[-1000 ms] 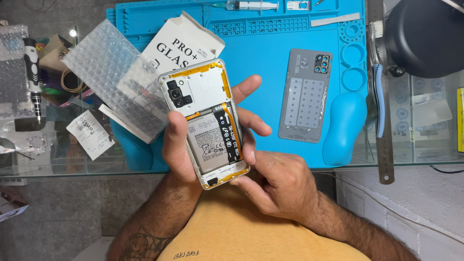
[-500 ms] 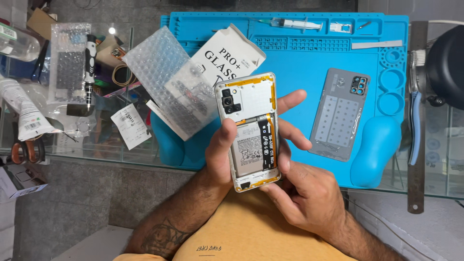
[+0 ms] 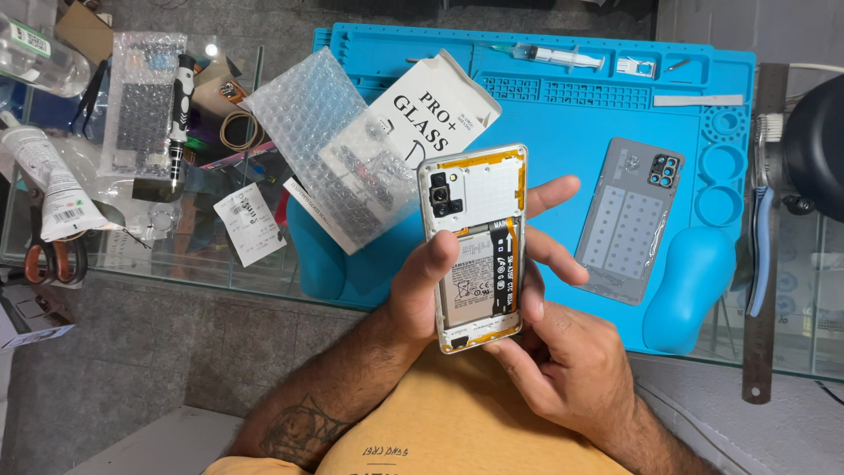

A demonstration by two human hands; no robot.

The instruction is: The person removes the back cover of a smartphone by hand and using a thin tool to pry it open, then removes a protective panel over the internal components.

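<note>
An opened phone (image 3: 475,246) with its back cover off shows a white inner frame, a camera module at the top and a battery with a black flex strip. My left hand (image 3: 431,281) grips it from behind and from the left, thumb on the battery, fingers showing on the right side. My right hand (image 3: 563,361) holds the phone's lower right corner, fingertips against the bottom edge. The phone is held upright above the near edge of a blue work mat (image 3: 545,114).
The grey back cover (image 3: 633,220) lies inside-up on the mat's right. A white box (image 3: 435,110) and bubble wrap (image 3: 330,149) lie at the mat's left. A syringe (image 3: 554,57) is at the mat's top. A metal ruler (image 3: 763,264), tubes and tools lie on the glass table.
The view has shifted so the phone and both hands sit further right in the picture. The grip on the phone looks the same, with the right hand still at the lower corner.
</note>
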